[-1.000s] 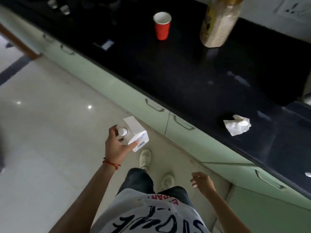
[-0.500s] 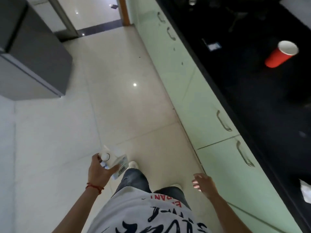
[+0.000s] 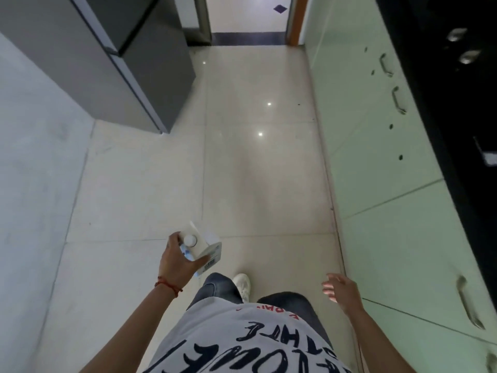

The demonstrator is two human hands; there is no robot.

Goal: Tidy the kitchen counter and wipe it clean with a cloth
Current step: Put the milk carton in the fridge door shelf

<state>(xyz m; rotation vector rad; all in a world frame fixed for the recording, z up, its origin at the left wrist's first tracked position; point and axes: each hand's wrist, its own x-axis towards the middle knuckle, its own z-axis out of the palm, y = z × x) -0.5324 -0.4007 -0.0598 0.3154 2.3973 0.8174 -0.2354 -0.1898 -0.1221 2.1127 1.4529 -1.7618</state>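
Note:
A white carton (image 3: 202, 246) with a round white cap and a barcode hangs over the tiled floor, gripped from the side by my left hand (image 3: 176, 261). My right hand (image 3: 341, 290) is lower right, fingers spread, holding nothing, close to the pale green cabinet fronts. Only a strip of the black counter (image 3: 457, 109) shows along the right edge. The red cup, the jar and the crumpled tissue are out of view.
A grey fridge (image 3: 118, 57) stands at the upper left beside a white wall. Pale green cabinets (image 3: 376, 162) with metal handles run down the right. A doorway (image 3: 247, 20) lies straight ahead across the glossy beige floor. My feet show below.
My view has swung left, away from the counter and along the floor toward the doorway. The cup, jar and tissue have left the frame. The carton stays in my left hand.

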